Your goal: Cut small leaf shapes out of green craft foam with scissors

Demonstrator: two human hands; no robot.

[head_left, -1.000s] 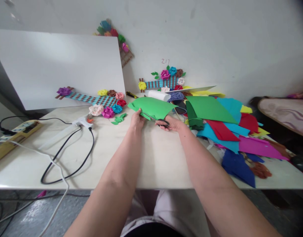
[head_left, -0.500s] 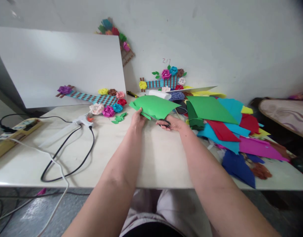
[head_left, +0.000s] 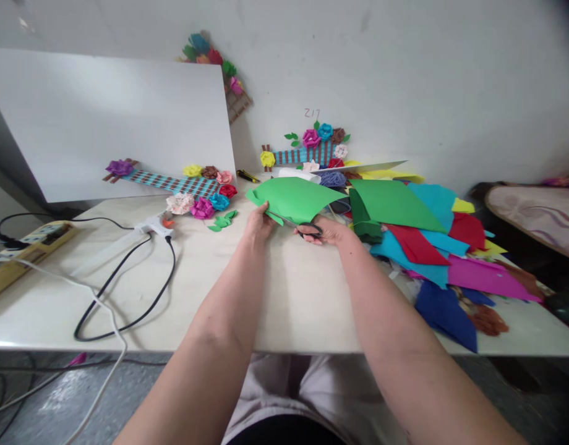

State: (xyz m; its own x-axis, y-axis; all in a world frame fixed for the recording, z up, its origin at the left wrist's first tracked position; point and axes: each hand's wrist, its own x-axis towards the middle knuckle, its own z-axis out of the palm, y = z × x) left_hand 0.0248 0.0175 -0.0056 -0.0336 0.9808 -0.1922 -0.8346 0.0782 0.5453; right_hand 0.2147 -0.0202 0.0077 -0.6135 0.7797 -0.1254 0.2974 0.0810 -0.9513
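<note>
Green sheet (head_left: 296, 195) was pinched by the left hand (head_left: 260, 224), apparently to steady its edge. The right hand (head_left: 327, 232) gripped scissors (head_left: 303, 225) there.

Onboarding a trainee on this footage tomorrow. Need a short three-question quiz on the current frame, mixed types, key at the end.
1. What does the right grip hold?
2. True or false: loose green leaf pieces lie between the white glue gun and the left grip.
3. Which colour is the flower at the narrow end of the guitar-shaped piece by the white board? A) yellow B) purple C) red

Key:
1. Black-handled scissors, blades at the near edge of the green sheet.
2. True.
3. B.
</note>
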